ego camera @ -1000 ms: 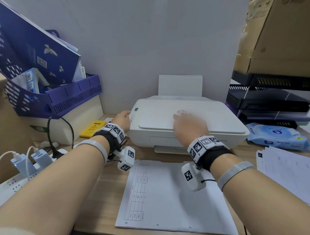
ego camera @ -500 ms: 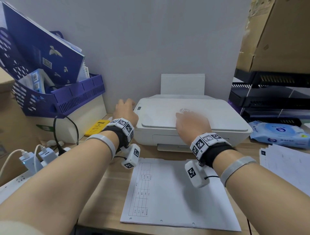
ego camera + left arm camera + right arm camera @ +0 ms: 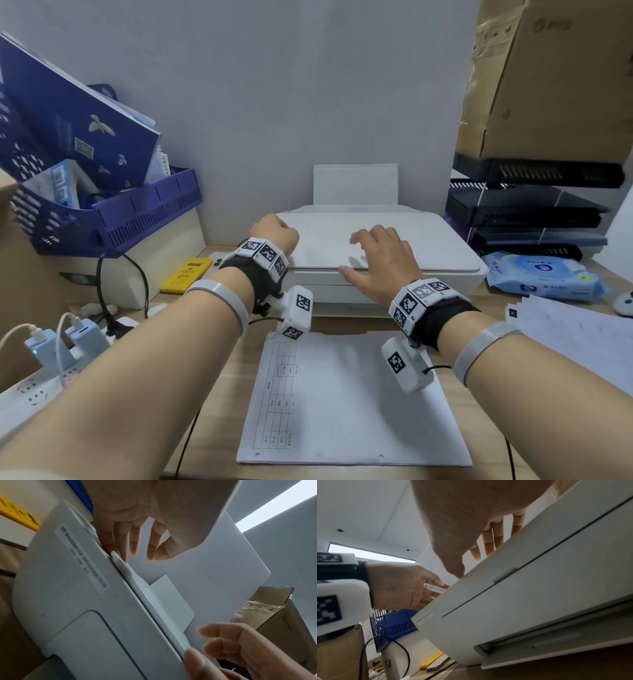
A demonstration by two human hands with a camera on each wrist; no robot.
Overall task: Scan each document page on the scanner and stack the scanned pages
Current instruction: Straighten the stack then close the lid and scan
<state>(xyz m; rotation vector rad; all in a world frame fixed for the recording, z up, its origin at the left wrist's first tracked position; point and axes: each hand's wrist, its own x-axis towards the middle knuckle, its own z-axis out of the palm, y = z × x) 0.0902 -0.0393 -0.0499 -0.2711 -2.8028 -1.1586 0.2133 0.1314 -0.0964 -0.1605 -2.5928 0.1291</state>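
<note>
The white scanner (image 3: 442,253) stands at the back of the desk with its lid down. My left hand (image 3: 275,233) is at the lid's left edge; in the left wrist view its straight fingertips (image 3: 120,553) touch that edge. My right hand (image 3: 363,253) hovers over the lid's front with relaxed, spread fingers, and its thumb (image 3: 458,569) is at the lid's front edge. Neither hand holds anything. A page with a printed table (image 3: 349,397) lies flat on the desk in front of the scanner. More pages (image 3: 575,335) lie at the right.
A blue basket (image 3: 113,219) with folders sits at the left, beside a yellow card (image 3: 186,275) and a power strip with chargers (image 3: 51,359). Black trays (image 3: 527,212), a cardboard box (image 3: 548,85) and a pack of wipes (image 3: 544,277) crowd the right.
My left hand has moved from the scanner's left side up to the lid's left edge. My right hand has lifted off the lid and drawn back towards its front edge.
</note>
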